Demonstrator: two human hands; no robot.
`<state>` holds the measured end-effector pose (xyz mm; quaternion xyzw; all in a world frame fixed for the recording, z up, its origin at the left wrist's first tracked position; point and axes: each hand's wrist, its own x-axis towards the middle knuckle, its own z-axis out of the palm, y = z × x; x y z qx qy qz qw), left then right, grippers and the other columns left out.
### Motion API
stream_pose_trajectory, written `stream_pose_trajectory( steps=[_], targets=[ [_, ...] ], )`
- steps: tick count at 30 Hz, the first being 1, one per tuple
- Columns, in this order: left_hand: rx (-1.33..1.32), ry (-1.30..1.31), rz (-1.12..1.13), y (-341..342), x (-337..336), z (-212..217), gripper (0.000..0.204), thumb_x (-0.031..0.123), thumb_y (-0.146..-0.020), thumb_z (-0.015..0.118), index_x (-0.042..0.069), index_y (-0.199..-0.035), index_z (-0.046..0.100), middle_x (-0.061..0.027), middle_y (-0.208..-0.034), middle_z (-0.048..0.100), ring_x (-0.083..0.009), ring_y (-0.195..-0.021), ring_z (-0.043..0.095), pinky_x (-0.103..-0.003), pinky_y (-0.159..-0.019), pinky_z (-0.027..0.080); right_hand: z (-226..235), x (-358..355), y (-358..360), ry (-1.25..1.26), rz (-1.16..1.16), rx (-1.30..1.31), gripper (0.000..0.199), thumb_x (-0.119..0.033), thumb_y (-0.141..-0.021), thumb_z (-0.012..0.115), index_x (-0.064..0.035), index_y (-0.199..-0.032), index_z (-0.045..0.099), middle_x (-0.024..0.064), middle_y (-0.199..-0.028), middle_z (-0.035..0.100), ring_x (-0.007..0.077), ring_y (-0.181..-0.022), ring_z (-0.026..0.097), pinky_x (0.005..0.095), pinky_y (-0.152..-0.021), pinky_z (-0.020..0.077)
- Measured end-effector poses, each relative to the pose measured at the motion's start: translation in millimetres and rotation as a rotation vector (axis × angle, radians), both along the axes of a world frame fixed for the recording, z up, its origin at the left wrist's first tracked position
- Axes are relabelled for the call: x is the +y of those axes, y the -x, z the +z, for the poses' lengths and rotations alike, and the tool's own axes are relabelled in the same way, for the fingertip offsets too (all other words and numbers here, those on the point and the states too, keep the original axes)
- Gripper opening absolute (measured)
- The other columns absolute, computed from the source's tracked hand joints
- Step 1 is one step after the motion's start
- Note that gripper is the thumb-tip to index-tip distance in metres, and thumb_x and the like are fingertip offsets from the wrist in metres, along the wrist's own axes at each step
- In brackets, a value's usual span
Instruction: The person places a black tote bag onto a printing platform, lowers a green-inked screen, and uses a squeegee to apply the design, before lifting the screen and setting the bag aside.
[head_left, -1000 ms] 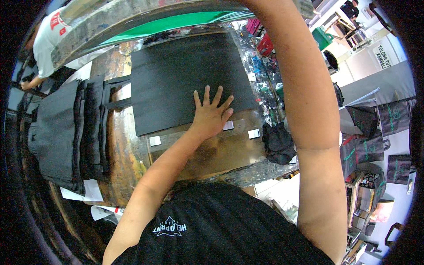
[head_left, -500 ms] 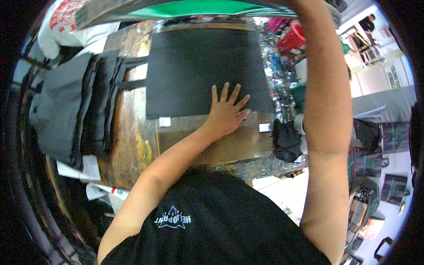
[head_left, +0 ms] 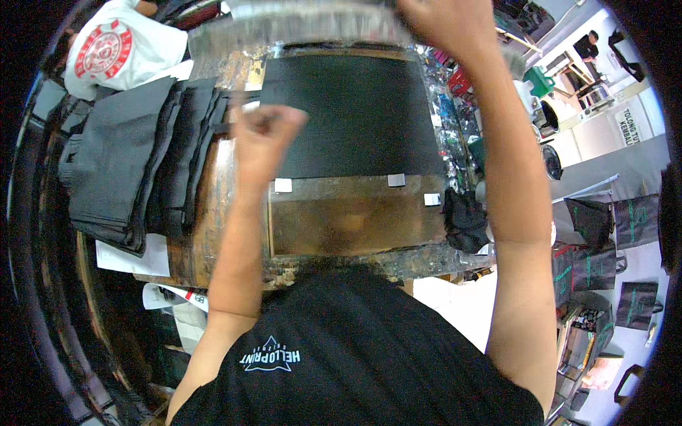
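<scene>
A black fabric bag [head_left: 355,117] lies flat on a brown board [head_left: 355,220], its dark straps reaching left. My left hand [head_left: 264,138] is above the bag's left edge, close to a strap; its fingers look curled but are smeared by motion, and whether anything is between them I cannot tell. My right hand [head_left: 451,28] is raised at the top of the view, beside the blurred grey edge of a frame [head_left: 305,32] over the table's far side. Its fingertips are cut off or blurred.
Stacked black bags [head_left: 121,167] lie on the table's left. White tags [head_left: 283,185] stick to the board's near part. A crumpled black cloth [head_left: 465,220] sits at right. A person in a white shirt [head_left: 128,50] is at the far left; another person [head_left: 587,46] is farther away.
My left hand has left the bag's near edge, moving left and away from me. The frame with the green screen has swung up, its green face now out of sight. My right hand has moved left.
</scene>
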<state>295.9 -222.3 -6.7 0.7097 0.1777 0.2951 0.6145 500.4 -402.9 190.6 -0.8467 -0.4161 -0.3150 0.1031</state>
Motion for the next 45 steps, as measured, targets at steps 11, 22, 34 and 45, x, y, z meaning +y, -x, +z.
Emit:
stream_pose_trajectory(
  steps=[11,22,34,45],
  targets=[
    [0.176,-0.078,-0.01,87,15,-96,0.09,0.025,-0.069,0.1,-0.001,-0.143,0.057,-0.011,-0.117,0.076,-0.0204,-0.106,0.071,-0.037,-0.097,0.055,-170,-56,62,0.268,0.077,0.296,0.062,-0.017,-0.067,0.086,-0.0137,-0.122,0.057,0.0099,-0.108,0.064,0.0317,-0.105,0.062,0.0503,-0.087,0.0406],
    [0.306,-0.767,0.17,96,13,-134,0.121,0.054,-0.056,0.098,-0.003,-0.151,0.049,-0.0156,-0.116,0.073,-0.0332,-0.105,0.066,-0.043,-0.099,0.039,-188,-64,72,0.343,0.065,0.489,0.062,-0.031,-0.073,0.091,-0.0135,-0.121,0.057,0.0101,-0.104,0.065,0.0344,-0.108,0.063,0.0515,-0.09,0.0388],
    [0.272,-0.744,0.073,99,19,-132,0.123,0.05,-0.057,0.098,-0.007,-0.153,0.046,-0.0137,-0.111,0.072,-0.0321,-0.102,0.065,-0.046,-0.094,0.037,-226,-8,14,0.199,0.029,0.33,0.058,-0.014,-0.07,0.086,-0.015,-0.122,0.06,0.0071,-0.104,0.062,0.0293,-0.106,0.059,0.0565,-0.094,0.0354],
    [0.331,-0.732,0.074,102,18,-131,0.127,0.059,-0.057,0.095,-0.008,-0.152,0.045,-0.0109,-0.106,0.074,-0.0298,-0.098,0.066,-0.046,-0.095,0.037,-245,79,-155,0.192,-0.002,0.32,0.062,-0.027,-0.072,0.091,-0.0179,-0.125,0.061,0.0078,-0.111,0.068,0.0307,-0.112,0.064,0.063,-0.093,0.0355]
  ],
)
